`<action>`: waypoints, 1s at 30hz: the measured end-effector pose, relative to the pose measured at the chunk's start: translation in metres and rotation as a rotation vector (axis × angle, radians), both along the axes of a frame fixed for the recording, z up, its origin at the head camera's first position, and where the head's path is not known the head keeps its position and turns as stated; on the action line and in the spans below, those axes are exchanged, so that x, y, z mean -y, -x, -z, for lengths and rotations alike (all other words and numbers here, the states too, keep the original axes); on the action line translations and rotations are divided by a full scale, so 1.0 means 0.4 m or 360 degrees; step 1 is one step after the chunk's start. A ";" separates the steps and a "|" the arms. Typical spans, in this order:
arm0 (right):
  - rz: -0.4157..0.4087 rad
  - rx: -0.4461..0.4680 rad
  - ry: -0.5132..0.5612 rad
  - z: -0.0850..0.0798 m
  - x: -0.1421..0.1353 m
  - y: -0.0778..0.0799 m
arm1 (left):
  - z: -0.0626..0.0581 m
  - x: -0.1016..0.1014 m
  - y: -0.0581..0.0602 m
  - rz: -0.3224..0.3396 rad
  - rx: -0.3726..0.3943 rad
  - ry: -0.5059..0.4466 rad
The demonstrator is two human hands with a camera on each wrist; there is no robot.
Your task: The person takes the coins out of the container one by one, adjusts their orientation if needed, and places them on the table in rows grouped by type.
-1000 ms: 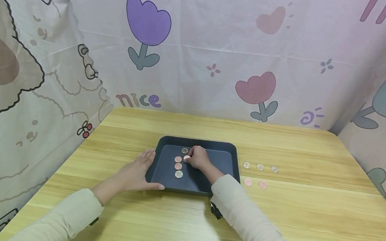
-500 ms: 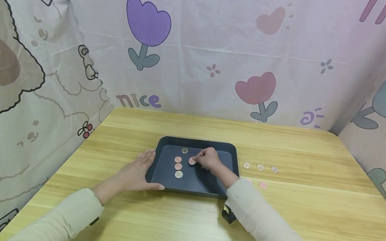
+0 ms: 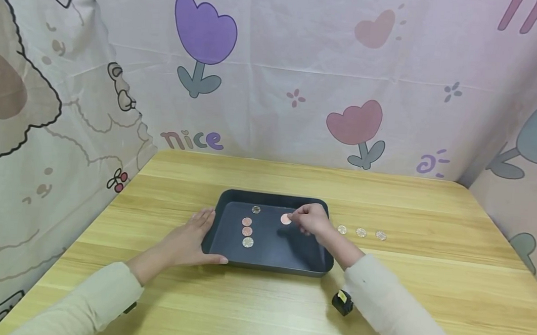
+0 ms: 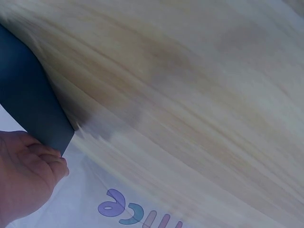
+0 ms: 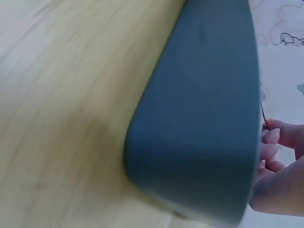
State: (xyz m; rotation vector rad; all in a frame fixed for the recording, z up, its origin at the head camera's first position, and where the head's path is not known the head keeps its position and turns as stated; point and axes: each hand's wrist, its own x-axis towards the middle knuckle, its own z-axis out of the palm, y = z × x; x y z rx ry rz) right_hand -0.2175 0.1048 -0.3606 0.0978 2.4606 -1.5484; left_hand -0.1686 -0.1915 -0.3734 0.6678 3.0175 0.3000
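A dark, shallow baking tray [image 3: 263, 269] lies on the table. My left hand [image 3: 184, 244] rests against its left front corner, fingers along the side wall and thumb at the front; the left wrist view shows the fingertips at the tray's wall. Over the tray's right half, my right hand [image 3: 312, 220] pinches a copper-coloured coin [image 3: 286, 219] between thumb and fingers, its shadow falling on the tray floor. Inside, two copper coins [image 3: 247, 231] and a silvery coin [image 3: 248, 242] form a column, with a darker golden coin [image 3: 255, 210] behind them.
Right of the tray, a row of three pale coins [image 3: 361, 233] lies on the wooden table [image 3: 425, 297]. My right forearm hides the table in front of that row. A patterned cloth [image 3: 272, 87] hangs behind the table and at both sides.
My right hand has moved right across the tray, carrying the pinched copper coin away from the column. Two copper coins on the table are now hidden by my forearm. My left hand stays put.
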 end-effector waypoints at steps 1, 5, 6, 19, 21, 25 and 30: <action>-0.0005 0.0000 0.0012 -0.003 -0.008 -0.002 | 0.000 0.000 0.000 -0.0001 0.0002 -0.0003; -0.0021 0.0006 0.0039 -0.012 -0.039 -0.009 | -0.002 0.000 0.000 -0.0003 0.0009 -0.0007; -0.0013 0.0013 0.0040 -0.013 -0.047 -0.011 | -0.003 -0.001 -0.001 -0.0003 0.0008 -0.0007; 0.0097 -0.0015 0.0080 -0.016 -0.165 -0.054 | -0.001 -0.002 0.000 0.0001 -0.0008 -0.0021; 0.0094 -0.0008 0.0070 -0.014 -0.187 -0.062 | -0.001 -0.002 0.001 0.0002 -0.0006 -0.0019; 0.0094 -0.0012 0.0048 -0.012 -0.229 -0.078 | 0.000 -0.002 0.000 0.0002 0.0013 -0.0012; 0.0100 -0.0023 -0.0020 -0.011 -0.280 -0.096 | -0.002 -0.001 0.000 -0.0004 0.0024 -0.0011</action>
